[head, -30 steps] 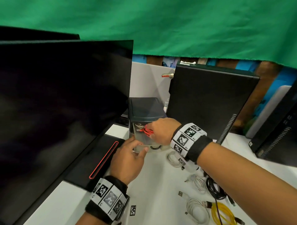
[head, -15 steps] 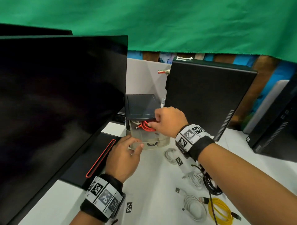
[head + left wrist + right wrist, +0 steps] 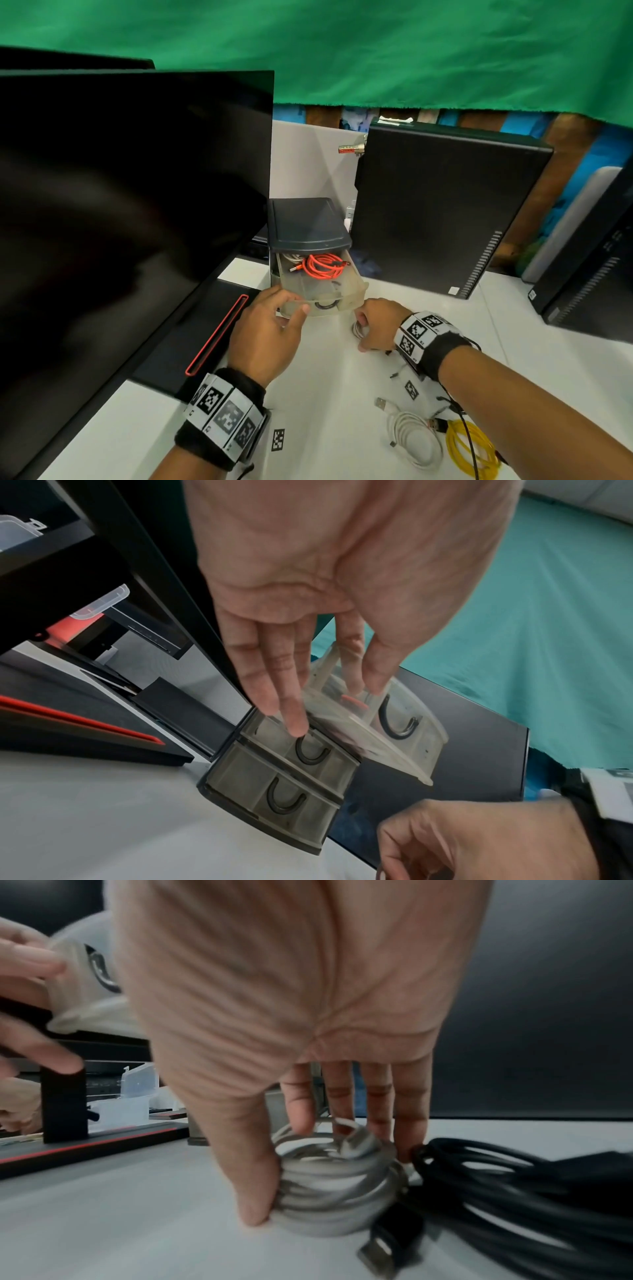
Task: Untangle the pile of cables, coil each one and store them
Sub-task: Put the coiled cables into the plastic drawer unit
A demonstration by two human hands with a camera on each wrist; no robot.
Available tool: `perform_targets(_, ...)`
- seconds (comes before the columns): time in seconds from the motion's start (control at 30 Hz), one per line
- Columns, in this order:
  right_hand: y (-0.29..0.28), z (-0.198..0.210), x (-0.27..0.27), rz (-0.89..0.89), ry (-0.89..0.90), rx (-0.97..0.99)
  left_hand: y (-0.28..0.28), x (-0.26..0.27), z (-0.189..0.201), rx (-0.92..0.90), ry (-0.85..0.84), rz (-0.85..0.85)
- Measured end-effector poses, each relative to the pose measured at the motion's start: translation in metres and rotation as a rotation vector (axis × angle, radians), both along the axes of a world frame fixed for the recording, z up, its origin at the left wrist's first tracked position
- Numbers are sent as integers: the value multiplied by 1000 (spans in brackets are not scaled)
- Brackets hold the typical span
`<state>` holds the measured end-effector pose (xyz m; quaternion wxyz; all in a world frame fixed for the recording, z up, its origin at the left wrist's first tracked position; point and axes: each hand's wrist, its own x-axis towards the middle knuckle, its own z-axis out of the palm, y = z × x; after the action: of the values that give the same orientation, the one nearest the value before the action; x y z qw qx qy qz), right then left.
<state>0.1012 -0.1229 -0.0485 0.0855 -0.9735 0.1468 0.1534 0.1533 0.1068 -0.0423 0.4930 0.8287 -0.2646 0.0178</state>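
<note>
The left hand (image 3: pixel 265 337) is holding the front edge of the open top drawer (image 3: pixel 320 291) of a small drawer unit (image 3: pixel 306 226). The thumb is lying on the rim and the fingers (image 3: pixel 291 712) are reaching underneath, so the hand is gripping the drawer. The drawer is standing pulled out and is translucent. A coiled red cable (image 3: pixel 322 265) is lying inside it, next to a pale cable end at the back left. In the left wrist view, two lower drawers (image 3: pixel 284 785) are sitting pushed in, each with a dark curved handle.

The right hand (image 3: pixel 378 323) is reaching down onto the white table (image 3: pixel 329 394), just in front of the drawer unit and to its right. The thumb and fingers (image 3: pixel 257 1191) are closing around a coiled white cable (image 3: pixel 335 1191), which is resting on the table. The hand is gripping this coil from above.

A bundle of black cable (image 3: pixel 507 1191) is lying directly beside the white coil, touching it, with a black plug (image 3: pixel 390 1242) in front. Nearer the person, a second white cable coil (image 3: pixel 416 442) and a yellow cable coil (image 3: pixel 471 448) are lying side by side on the table.

A large dark monitor (image 3: pixel 130 205) is standing to the left, and a black computer case (image 3: pixel 442 205) is standing behind the drawer unit to the right.
</note>
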Motion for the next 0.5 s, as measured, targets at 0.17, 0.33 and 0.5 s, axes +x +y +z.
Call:
perform_targets(0.17, -17, 6, -2, -62, -74, 114, -1, 1, -2, 2, 2, 10)
perform_targets(0.33, -44, 80, -11, -210, -354, 380, -2, 0, -3, -30, 10, 5)
perform_targets(0.5, 10, 132, 8, -64, -537, 593, -8, -3, -5, -110, -14, 76)
